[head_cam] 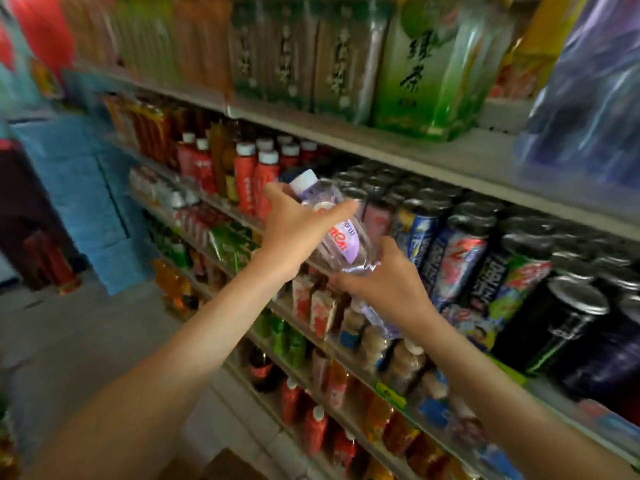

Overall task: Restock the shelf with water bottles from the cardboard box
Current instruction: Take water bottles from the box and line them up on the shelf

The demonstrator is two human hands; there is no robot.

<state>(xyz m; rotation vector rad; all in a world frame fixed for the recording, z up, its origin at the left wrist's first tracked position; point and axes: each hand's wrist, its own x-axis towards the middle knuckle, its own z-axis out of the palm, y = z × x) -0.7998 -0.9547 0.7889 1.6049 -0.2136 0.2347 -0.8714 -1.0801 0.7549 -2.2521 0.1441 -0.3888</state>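
Note:
A clear water bottle [341,233] with a pale purple label and white cap is held tilted, cap pointing up-left, in front of the shelf [415,150]. My left hand [294,233] grips its upper part near the neck. My right hand [388,278] holds its base from below. A second clear bottle [379,318] seems to hang under my right hand, partly hidden by the wrist. A brown corner of the cardboard box [225,467] shows at the bottom edge.
Red bottles with white caps [254,178] stand left of the held bottle; rows of cans [460,244] fill the shelf to the right. Shrink-wrapped tea packs [415,64] sit on the shelf above. Lower shelves hold several drinks. Blue crates [90,202] stand left on the floor.

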